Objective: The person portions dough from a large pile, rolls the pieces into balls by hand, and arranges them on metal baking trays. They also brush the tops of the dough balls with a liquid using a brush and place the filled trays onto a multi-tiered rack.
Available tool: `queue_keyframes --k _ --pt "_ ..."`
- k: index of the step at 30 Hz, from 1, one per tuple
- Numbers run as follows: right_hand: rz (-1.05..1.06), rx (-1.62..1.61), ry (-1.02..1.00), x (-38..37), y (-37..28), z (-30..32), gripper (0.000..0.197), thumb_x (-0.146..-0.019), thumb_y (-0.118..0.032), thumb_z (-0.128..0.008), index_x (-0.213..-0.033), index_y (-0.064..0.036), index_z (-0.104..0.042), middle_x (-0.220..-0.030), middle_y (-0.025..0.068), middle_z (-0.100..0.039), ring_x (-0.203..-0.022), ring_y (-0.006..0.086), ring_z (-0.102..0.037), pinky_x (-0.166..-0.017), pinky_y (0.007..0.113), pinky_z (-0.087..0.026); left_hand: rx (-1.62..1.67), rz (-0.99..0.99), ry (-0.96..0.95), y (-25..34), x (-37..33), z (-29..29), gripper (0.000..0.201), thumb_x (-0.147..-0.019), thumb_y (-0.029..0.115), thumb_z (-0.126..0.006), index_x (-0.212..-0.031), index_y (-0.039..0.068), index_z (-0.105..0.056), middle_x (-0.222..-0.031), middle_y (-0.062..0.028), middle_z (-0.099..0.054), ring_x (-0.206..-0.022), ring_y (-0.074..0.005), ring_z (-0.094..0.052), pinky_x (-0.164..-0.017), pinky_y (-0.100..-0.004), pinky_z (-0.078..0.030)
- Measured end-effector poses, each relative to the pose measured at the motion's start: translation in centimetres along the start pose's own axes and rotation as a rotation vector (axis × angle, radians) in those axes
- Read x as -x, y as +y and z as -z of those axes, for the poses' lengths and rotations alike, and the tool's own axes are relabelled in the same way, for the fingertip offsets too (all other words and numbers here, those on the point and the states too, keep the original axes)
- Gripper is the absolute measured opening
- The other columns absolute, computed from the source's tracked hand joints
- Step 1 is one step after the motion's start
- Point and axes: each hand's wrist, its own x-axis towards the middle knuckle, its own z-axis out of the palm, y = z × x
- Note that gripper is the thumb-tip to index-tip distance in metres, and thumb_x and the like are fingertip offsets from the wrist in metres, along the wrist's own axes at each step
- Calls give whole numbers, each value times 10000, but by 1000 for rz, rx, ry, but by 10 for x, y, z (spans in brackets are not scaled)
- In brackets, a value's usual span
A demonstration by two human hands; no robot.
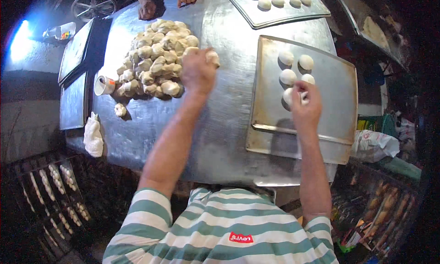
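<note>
The left hand [199, 71] is holding a dough piece [213, 59] in curled, narrowed fingers, at the right edge of a heap of dough [156, 51] that is lying on the steel table [224, 131]. The right hand [307, 106] is hanging over the tray [335, 108], its fingers bending close about a white dough ball [304, 97]; I cannot tell whether they are gripping it. Further round balls [288, 76] are sitting on the same tray, beyond and to the left of that hand. A white cup [103, 85] is sitting beside the heap's left edge
</note>
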Motion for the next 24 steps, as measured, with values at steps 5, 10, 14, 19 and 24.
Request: queue_keyframes --k 5,10,14,19,24 --pt "395 -96 -245 -39 -71 -166 460 -847 -45 -690 -1302 -101 -656 -1248 153 -678 -1126 355 -628 -1039 448 -499 1 -168 -171 -87 -49 29 297 -909 312 -743 -1078 68 -751 -1012 -183 -697 -1045 -345 -643 -941 -465 -498" --pt "330 90 -362 -62 -55 -224 425 -809 -128 -725 -1231 -101 -682 -1202 166 -670 -1104 393 -618 -970 483 -509 986 342 -2 -121 2 60 233 -1042 217 -648 -1135 5 -666 -977 -85 -686 -931 -187 -631 -847 -322 -514" --pt "88 190 -229 5 -42 -195 304 -808 -169 -715 -1103 -99 -696 -1106 150 -655 -1057 393 -617 -870 490 -514 784 363 131 -181 91 125 251 -1063 223 -624 -1173 -1 -654 -984 -51 -685 -886 -146 -626 -804 -319 -533" --pt "349 549 -489 83 -58 -133 264 -829 -134 -662 -1093 -129 -670 -1077 141 -618 -999 377 -612 -823 518 -505 422 397 -246 -212 210 222 199 -1034 178 -644 -1108 1 -700 -1049 -134 -706 -918 -227 -671 -803 -356 -544" --pt "266 628 -897 95 -91 -103 409 -807 -118 -675 -1211 -146 -618 -1076 151 -592 -1027 362 -587 -854 500 -497 183 127 -273 -194 253 239 186 -1014 146 -634 -1138 34 -716 -1062 -152 -701 -990 -341 -653 -873 -437 -521"
